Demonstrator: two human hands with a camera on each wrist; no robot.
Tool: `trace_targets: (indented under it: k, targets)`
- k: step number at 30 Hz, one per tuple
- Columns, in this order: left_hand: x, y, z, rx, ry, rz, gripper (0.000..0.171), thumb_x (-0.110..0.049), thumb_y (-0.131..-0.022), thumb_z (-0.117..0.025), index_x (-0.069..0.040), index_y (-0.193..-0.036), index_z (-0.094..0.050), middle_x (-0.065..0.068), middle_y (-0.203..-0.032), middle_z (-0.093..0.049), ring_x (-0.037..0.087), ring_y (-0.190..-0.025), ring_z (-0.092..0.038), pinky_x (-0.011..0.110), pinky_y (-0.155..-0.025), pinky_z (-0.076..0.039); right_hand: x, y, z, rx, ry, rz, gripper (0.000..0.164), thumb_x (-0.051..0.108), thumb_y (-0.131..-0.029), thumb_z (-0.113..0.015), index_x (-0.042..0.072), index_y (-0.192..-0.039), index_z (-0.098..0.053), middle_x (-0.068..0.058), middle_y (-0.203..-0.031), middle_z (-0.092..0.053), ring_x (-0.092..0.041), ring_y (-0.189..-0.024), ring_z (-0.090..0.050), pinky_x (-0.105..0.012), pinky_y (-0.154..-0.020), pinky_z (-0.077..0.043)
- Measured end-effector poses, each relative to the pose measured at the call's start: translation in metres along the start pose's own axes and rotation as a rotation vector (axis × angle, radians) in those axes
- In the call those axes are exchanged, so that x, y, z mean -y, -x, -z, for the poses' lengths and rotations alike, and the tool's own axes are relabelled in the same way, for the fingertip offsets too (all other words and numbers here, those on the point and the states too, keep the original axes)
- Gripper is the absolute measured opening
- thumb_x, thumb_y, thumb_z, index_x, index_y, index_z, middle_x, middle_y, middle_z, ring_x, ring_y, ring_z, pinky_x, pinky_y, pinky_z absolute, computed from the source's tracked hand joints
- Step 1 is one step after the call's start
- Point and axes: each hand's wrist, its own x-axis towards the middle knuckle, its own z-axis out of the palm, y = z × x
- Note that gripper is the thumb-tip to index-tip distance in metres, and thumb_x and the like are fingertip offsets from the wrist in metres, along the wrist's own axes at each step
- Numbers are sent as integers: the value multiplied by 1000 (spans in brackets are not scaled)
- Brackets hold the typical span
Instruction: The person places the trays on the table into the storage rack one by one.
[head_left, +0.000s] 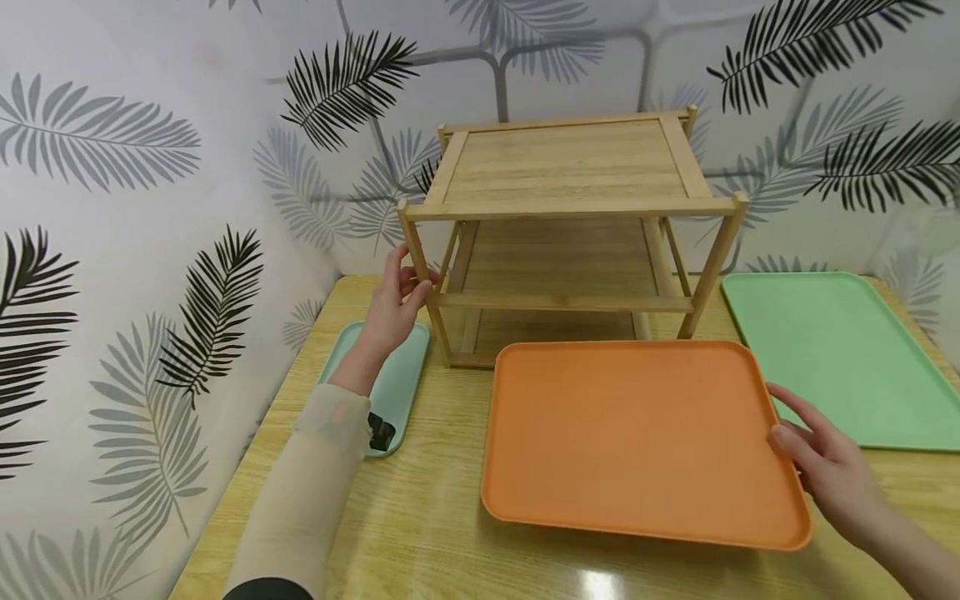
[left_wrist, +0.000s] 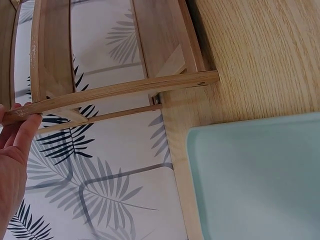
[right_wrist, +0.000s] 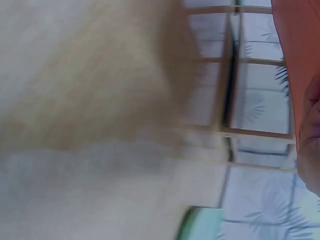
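A three-tier wooden rack [head_left: 570,208] stands on the table against the wall. My left hand [head_left: 393,304] grips its front left post, fingers and thumb around the wood; the left wrist view shows the same hand [left_wrist: 15,155] on the rack's post [left_wrist: 125,89]. In front of the rack, an orange tray [head_left: 637,442] is tilted, its near edge raised off the table. My right hand [head_left: 832,467] holds the tray by its right edge, thumb on top and fingers partly hidden beneath. In the right wrist view the tray's underside [right_wrist: 292,50] shows beside the hand [right_wrist: 311,145].
A light-blue tray [head_left: 405,375] lies left of the rack, with a small black object [head_left: 381,433] at its near end. To the right lies a larger green tray [head_left: 847,358]. Leaf-patterned wall covering [head_left: 150,250] borders the wooden table [head_left: 435,517] behind and at left.
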Motion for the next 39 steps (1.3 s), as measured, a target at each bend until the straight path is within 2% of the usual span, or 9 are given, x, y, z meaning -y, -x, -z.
trace_targets:
  k: [6,10,15,19,24,29,32,35,39]
  targets:
    - [-1,0,0,-5,-9,20,51,5,-97,-52,0,-141,-27,30,-106,-62,43,-102,-63,47,-89,-49,28,-9,-9,51,-132,62,53,-6,-104,-28,22,-147,-40,-6,-103,-67,-18,-88,-68,-32,-67,-57]
    - [-1,-1,0,-4,-10,20,50,4,-98,-52,0,-142,-27,29,-106,-62,43,-102,-62,46,-89,-49,48,-16,-16,76,-206,67,52,-5,-104,-25,21,-147,-39,-9,-103,-67,-23,-88,-69,-36,-66,-57]
    - [-1,-1,0,-14,-9,19,51,6,-97,-52,0,-141,-28,29,-105,-63,43,-101,-63,47,-88,-49,71,-27,-24,69,-240,52,50,-3,-105,-26,22,-147,-39,-11,-106,-69,-26,-86,-70,-39,-64,-57]
    - [-2,-1,0,-20,3,26,51,7,-97,-52,0,-141,-28,29,-105,-63,42,-102,-63,43,-89,-50,90,-38,-31,40,-250,39,48,0,-105,-29,22,-146,-40,-10,-108,-69,-26,-86,-70,-39,-64,-57]
    - [-2,1,0,-10,-2,48,51,4,-98,-52,-2,-143,-28,31,-113,-60,41,-109,-60,47,-93,-48,118,-53,-35,-20,-199,68,45,3,-105,-33,21,-146,-37,-6,-110,-68,-24,-84,-71,-37,-61,-57]
    - [-5,1,-1,8,-17,53,51,4,-98,-51,-1,-143,-26,31,-115,-59,42,-110,-59,47,-93,-47,150,-67,-34,-104,-24,91,48,12,-105,-38,20,-152,-28,3,-114,-64,-17,-84,-71,-33,-59,-57]
    - [-5,1,0,17,-9,56,54,6,-97,-51,1,-143,-24,31,-115,-58,43,-111,-58,48,-97,-45,164,-83,-34,-141,47,95,51,17,-104,-41,19,-153,-26,6,-117,-59,-14,-85,-70,-30,-59,-57]
    - [-4,2,1,18,-4,63,56,6,-97,-52,1,-145,-23,31,-119,-57,42,-114,-57,47,-99,-43,175,-104,-33,-172,44,90,52,21,-103,-45,19,-152,-28,0,-124,-54,-12,-87,-70,-28,-62,-56]
    - [-3,2,0,14,-19,71,54,1,-98,-52,-4,-145,-25,28,-122,-58,39,-115,-58,47,-94,-47,185,-131,-31,-188,-2,66,56,22,-101,-49,20,-153,-28,-8,-134,-46,-12,-91,-69,-27,-66,-56]
